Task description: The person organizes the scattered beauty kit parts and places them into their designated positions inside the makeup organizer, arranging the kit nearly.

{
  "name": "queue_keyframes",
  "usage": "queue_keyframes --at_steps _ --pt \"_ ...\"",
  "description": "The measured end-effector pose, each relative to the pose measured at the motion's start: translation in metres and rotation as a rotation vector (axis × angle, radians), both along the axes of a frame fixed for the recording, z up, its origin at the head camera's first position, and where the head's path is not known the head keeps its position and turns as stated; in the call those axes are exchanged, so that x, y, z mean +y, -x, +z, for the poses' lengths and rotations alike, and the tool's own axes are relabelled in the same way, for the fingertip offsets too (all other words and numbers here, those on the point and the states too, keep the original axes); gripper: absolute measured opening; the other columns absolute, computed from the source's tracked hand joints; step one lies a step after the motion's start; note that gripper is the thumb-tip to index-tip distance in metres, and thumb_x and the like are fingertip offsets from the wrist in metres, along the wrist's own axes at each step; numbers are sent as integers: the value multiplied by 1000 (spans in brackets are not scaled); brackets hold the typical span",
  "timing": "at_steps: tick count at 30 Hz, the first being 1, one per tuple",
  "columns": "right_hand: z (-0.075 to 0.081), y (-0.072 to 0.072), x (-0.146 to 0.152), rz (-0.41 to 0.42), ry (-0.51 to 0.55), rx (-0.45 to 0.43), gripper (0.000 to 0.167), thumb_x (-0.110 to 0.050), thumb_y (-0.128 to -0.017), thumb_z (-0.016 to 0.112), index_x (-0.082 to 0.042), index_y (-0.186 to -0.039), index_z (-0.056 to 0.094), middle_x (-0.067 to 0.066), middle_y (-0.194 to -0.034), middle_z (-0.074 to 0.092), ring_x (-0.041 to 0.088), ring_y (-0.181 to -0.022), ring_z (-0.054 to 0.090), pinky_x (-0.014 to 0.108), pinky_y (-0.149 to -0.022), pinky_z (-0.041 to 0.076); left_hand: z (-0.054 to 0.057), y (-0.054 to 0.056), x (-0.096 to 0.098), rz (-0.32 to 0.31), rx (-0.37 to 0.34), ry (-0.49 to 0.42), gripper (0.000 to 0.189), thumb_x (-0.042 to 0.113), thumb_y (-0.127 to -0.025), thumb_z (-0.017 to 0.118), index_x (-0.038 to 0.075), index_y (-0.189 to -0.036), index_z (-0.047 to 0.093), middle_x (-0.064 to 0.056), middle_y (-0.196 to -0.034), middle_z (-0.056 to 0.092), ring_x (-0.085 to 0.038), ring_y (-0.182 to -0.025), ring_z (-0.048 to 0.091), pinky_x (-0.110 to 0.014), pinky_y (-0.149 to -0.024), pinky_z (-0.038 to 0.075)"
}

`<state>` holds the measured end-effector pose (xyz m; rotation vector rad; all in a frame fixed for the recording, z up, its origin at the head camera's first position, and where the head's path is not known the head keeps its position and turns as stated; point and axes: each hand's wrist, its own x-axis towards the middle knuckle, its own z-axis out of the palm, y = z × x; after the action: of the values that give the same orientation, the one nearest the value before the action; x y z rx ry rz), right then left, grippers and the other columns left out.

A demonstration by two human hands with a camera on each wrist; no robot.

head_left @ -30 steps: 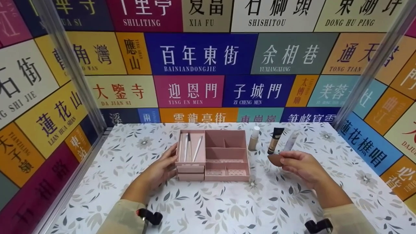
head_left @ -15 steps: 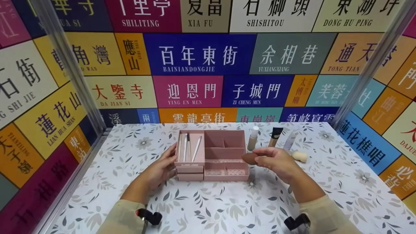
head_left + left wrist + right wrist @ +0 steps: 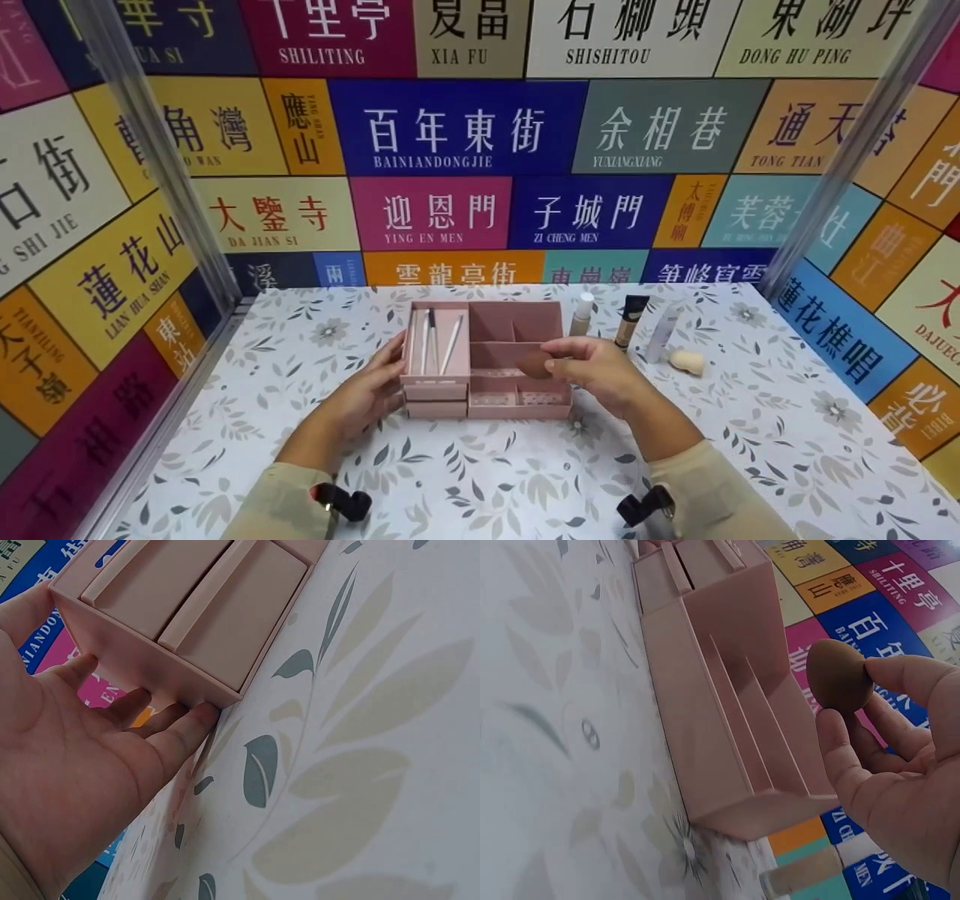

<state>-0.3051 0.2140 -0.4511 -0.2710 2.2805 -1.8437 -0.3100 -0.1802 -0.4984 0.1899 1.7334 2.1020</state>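
A pink makeup organizer [image 3: 495, 412] stands on the table, with two drawers at the lower left and divided compartments on the right. Several slim pencil-like sticks [image 3: 426, 345] lie in its top left tray. My left hand [image 3: 371, 382] rests against the organizer's left side; in the left wrist view its fingertips [image 3: 201, 714] touch the side wall near the bottom. My right hand [image 3: 600, 371] pinches a brown makeup sponge [image 3: 534, 366] between thumb and fingers. Held over the right compartments, the egg-shaped sponge [image 3: 838, 675] shows fully in the right wrist view.
Right of the organizer stand a white-capped beige bottle [image 3: 580, 319], a black-capped tube [image 3: 630, 322] and a clear container [image 3: 661, 334]. A cream sponge [image 3: 686, 363] lies beside them on the leaf-patterned tablecloth [image 3: 480, 480]. Sign-covered walls enclose the back and sides.
My right hand has carried the brown sponge leftward from beside the tube to over the organizer, uncovering the cream sponge. My left hand has stayed at the organizer's side.
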Motion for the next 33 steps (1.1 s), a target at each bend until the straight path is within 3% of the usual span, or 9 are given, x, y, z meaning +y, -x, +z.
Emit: queue_keyframes --at_steps 5,10,17,21,25,29,33 --pt "-2 3 -20 40 57 -12 38 -10 -96 77 4 -130 71 -5 -102 76 12 -89 69 26 -83 61 0 0 0 3 -2 -2 70 34 -111 55 41 -171 21 0 -183 7 -35 -165 26 -54 -133 29" --pt "-4 4 -37 55 106 -69 38 -9 -94 78 3 -130 71 1 -109 77 14 -90 72 31 -88 65 -1 0 0 6 -3 0 70 33 -110 55 41 -171 21 1 -183 8 -35 -165 27 -54 -133 29" --pt "-15 6 -48 38 27 -78 40 -13 -94 80 0 -130 72 -2 -97 78 12 -81 74 28 -74 61 -1 0 0 21 -15 13 68 36 -109 57 42 -170 25 2 -183 9 -34 -166 26 -56 -134 26" --pt "-26 6 -52 31 -33 -37 38 -12 -93 81 0 -128 74 4 -104 79 12 -87 75 32 -82 63 -1 1 0 20 -8 11 68 36 -110 56 42 -170 24 2 -183 8 -34 -166 26 -55 -134 26" --pt "-34 7 -54 -2 -90 20 36 -12 -90 84 0 -123 76 12 -116 78 13 -95 73 27 -86 61 0 1 0 21 -8 20 69 37 -109 57 43 -169 25 2 -183 9 -33 -166 27 -55 -134 26" --pt "-39 7 -57 -43 -167 53 34 -13 -85 88 -5 -117 80 11 -118 78 17 -104 70 24 -89 57 0 0 0 30 -14 25 68 37 -109 58 45 -168 27 3 -183 11 -32 -165 28 -54 -134 27" --pt "-43 6 -61 -78 -221 61 31 -11 -82 89 -10 -112 83 6 -116 79 21 -110 70 30 -98 55 0 -2 0 27 -18 26 68 37 -109 58 44 -169 26 1 -183 8 -34 -166 25 -56 -134 26"
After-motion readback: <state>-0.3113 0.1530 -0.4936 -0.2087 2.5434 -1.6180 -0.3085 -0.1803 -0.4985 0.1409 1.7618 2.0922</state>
